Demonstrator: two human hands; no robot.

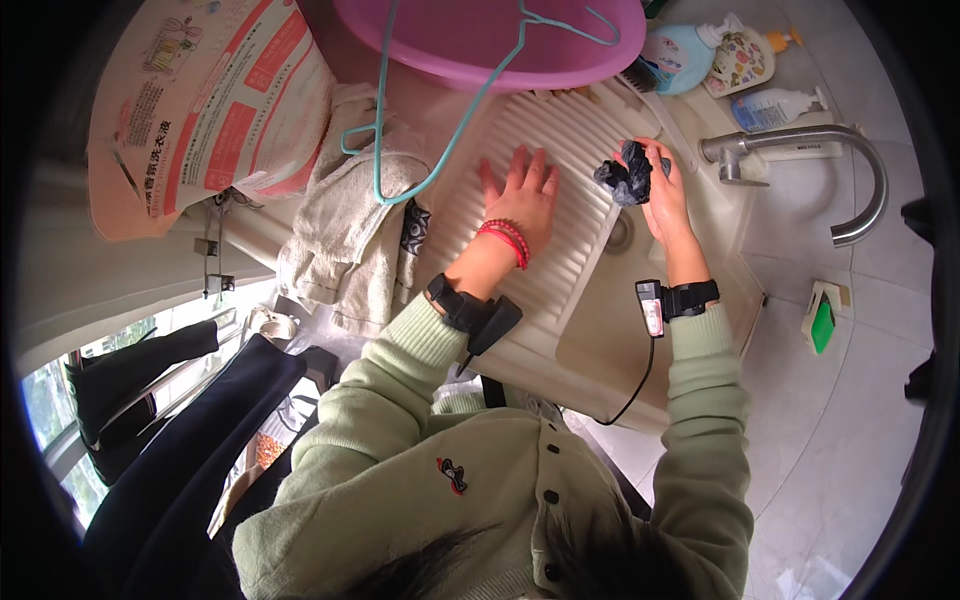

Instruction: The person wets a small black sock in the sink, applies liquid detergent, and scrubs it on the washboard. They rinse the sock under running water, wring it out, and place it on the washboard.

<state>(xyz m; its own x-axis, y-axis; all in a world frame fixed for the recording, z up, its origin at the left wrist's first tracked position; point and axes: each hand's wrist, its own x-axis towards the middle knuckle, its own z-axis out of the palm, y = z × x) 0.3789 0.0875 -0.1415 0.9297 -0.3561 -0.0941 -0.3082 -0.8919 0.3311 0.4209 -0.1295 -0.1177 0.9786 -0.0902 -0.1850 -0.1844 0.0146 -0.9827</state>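
My left hand (521, 199) lies flat with spread fingers on the ribbed washboard (559, 281) of a laundry sink, and nothing is in it. In my right hand (664, 191) is a crumpled dark wet cloth (630, 174), bunched over the right edge of the washboard, beside the sink basin (611, 337). Left of my left hand, a beige knitted garment (356, 217) is draped on the counter. A light blue hanger (446, 161) rests over it and reaches up to a pink plastic basin (502, 67) behind the washboard.
A curved metal faucet (810, 135) stands right of the sink, with pump bottles (682, 56) and a brush (660, 109) behind it. A large printed detergent bag (225, 112) is at upper left. Dark clothes (195, 450) hang by the window. A green and white brush (823, 322) is at the right.
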